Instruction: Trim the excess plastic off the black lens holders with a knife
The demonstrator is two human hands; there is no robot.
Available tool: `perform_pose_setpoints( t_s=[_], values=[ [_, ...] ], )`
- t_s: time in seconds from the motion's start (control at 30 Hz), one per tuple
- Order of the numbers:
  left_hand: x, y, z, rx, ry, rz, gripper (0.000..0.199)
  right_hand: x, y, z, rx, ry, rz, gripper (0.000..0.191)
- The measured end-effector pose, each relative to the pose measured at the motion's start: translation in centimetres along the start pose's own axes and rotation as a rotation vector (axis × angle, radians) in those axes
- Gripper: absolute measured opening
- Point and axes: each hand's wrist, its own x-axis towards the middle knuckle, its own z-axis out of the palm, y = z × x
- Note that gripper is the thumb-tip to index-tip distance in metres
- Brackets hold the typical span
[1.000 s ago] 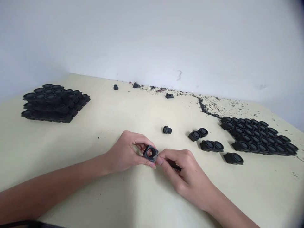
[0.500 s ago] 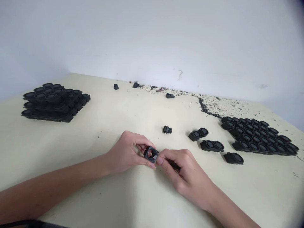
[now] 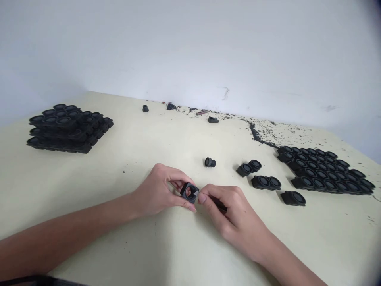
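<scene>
Between its thumb and fingers, my left hand (image 3: 162, 190) grips a black square part (image 3: 189, 192) with a round hole through it. My right hand (image 3: 230, 210) is closed around a dark-handled blade (image 3: 196, 193), its pale tip at the right edge of the hole. Most of the handle is hidden in my right palm. Beyond the hands a ribbed black cylinder (image 3: 210, 162) lies on its side on the table.
Stacked black parts (image 3: 62, 131) stand at the left, and rows of similar ones (image 3: 324, 171) lie at the right. Several loose parts (image 3: 293, 198) sit near my right hand. Black shavings (image 3: 257, 135) line the wall side, near a small black block (image 3: 213, 119).
My right hand and the blade have shifted slightly up and to the right relative to the hole. My left hand and the square part have barely moved.
</scene>
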Motion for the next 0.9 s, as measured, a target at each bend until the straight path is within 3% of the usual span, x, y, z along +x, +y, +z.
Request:
perform_pose_setpoints(
  t_s=[0.1, 0.23, 0.37, 0.6, 0.9],
  values=[
    [0.01, 0.08, 0.07, -0.001, -0.001, -0.009, 0.034, -0.14, 0.05, -0.02, -0.005, -0.05, -0.018, 0.029],
    [0.08, -0.11, 0.14, -0.044, 0.012, -0.05, 0.037, -0.18, 0.21, -0.06, -0.001, 0.049, 0.008, 0.027],
    [0.22, -0.26, 0.01, -0.112, 0.015, -0.079, 0.035, -0.26, 0.18, -0.19, -0.017, -0.06, -0.046, 0.028],
    [0.28, 0.04, -0.11, -0.185, 0.01, -0.136, 0.045, -0.36, 0.29, -0.47, 0.036, 0.163, -0.049, 0.026],
    [0.17, 0.24, -0.27, -0.178, 0.001, -0.035, 0.029, -0.26, 0.56, -0.37, 0.03, 0.229, -0.074, 0.024]
  ],
)
